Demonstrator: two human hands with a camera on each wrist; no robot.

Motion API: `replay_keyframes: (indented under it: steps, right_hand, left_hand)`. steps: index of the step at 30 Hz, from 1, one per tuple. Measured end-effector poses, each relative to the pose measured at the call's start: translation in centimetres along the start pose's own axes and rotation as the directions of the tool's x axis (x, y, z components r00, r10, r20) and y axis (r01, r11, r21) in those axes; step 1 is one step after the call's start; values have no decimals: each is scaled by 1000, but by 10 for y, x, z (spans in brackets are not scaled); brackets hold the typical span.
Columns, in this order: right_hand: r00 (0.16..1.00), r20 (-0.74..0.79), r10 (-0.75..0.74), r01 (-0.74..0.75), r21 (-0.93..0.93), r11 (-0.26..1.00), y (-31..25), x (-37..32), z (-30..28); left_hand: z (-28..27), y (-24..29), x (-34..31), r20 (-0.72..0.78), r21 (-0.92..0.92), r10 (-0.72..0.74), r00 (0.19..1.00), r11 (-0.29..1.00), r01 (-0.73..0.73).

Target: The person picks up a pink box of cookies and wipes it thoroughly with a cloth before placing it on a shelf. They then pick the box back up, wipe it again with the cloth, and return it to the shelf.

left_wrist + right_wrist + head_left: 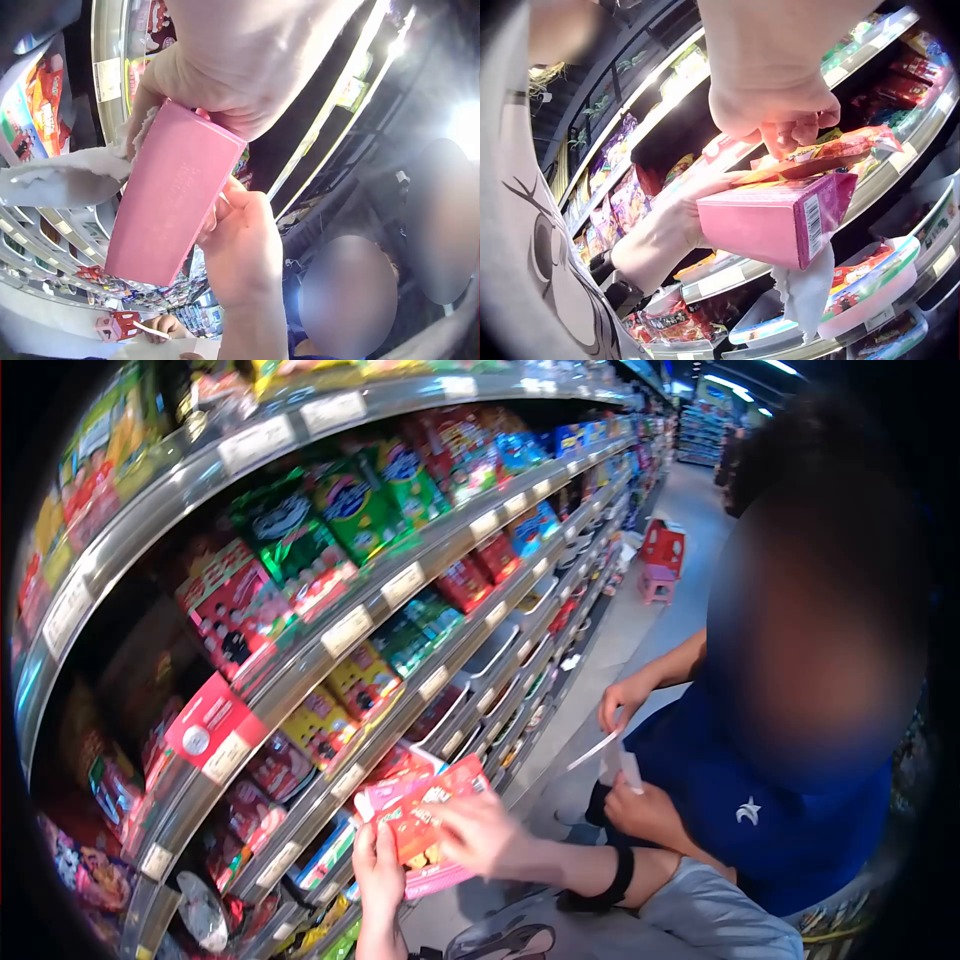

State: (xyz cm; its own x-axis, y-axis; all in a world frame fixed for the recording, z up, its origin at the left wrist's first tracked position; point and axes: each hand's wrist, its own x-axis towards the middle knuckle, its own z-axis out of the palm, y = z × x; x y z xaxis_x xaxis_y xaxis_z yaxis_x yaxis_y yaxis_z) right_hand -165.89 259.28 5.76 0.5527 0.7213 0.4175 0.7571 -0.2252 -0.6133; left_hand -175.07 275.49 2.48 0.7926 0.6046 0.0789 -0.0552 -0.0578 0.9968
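1. Head view: I see the left hand (pixel 378 860) gripping a pink box (pixel 440 881), held up before the shelves (pixel 375 610), with a red packet (pixel 412 830) lying against it. The right hand (pixel 485 835) is blurred, its fingers on the packet; I can't tell from here whether they pinch it. On the shelves, bagged goods stand in rows, green packets (pixel 285 535) among them. To the right, a person in a blue shirt (pixel 790 850) holds white paper (pixel 620 768).

2. Left wrist view: I have the broad pink face of the box close up, the left hand bent over its upper end and the right hand at its side edge. A ragged strip of torn white material (pixel 71 176) shows beside the box. The box's contents are hidden from me.

3. Right wrist view: I see the right fingers curled down at the packet, which lies along the box's upper side; their grip stays unclear. The box's end carries a barcode (pixel 812 225). Beyond it, a pale shelf tray (pixel 874 301) contains red packets (pixel 864 270).
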Motion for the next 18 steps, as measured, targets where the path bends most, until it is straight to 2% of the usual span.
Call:
replay_keyframes:
  steps: [1, 2, 3, 4, 5, 7, 8, 10, 11, 13, 14, 15, 17, 18]
  right_hand:
    - [996, -92, 4, -4, -1, 1000, 3, 0, -3]
    - [985, -132, 106, -90, 125, 988, 6, 1, -5]
    - [963, -152, 221, -178, 251, 951, 9, 2, -6]
    - [951, -251, 179, -122, 227, 966, 19, 3, -5]
    - [927, -348, 138, -72, 197, 978, 31, 3, 1]
    - [903, -347, 253, -135, 330, 934, 44, 1, 11]
    - [912, -323, 254, -134, 351, 927, 45, 0, 12]
    - [911, -16, 412, -334, 557, 760, 45, 1, 9]
    - [914, -1, 405, -335, 561, 757, 46, 3, 8]
    - [876, 93, 474, -400, 689, 605, 46, 4, 8]
    - [871, 143, 470, -389, 784, 483, 45, 5, 9]
    - [872, 150, 466, -392, 784, 482, 45, 7, 9]
    - [877, 199, 438, -378, 848, 372, 43, 9, 9]
    - [876, 205, 436, -382, 847, 369, 41, 10, 6]
  left_hand:
    - [-3, 2, -1, -8, -40, -42, 999, 998, 41]
    - [-5, 10, -3, -3, -64, -67, 998, 996, 67]
    - [-8, 10, -2, -16, -38, -33, 999, 999, 33]
    - [-12, 13, -2, -20, 42, 9, 1000, 999, -8]
    - [-18, 11, -4, -4, 5, -34, 999, 999, 34]
    - [-21, 10, -5, 0, -52, 0, 1000, 999, 0]
    - [-22, 9, -6, -3, -86, -22, 1000, 996, 22]
    - [-30, -4, -6, 10, -136, -14, 1000, 991, 16]
    - [-34, -5, -7, -6, -131, -19, 1000, 991, 18]
    - [-37, -6, -8, 32, -244, -71, 997, 967, 77]
    - [-38, -7, -8, 21, -261, -73, 997, 962, 76]
    - [-39, -8, -8, 13, -261, -75, 997, 962, 76]
    - [-42, -9, -8, 6, -227, -76, 997, 971, 75]
    - [-42, -9, -8, 2, -225, -80, 997, 971, 78]
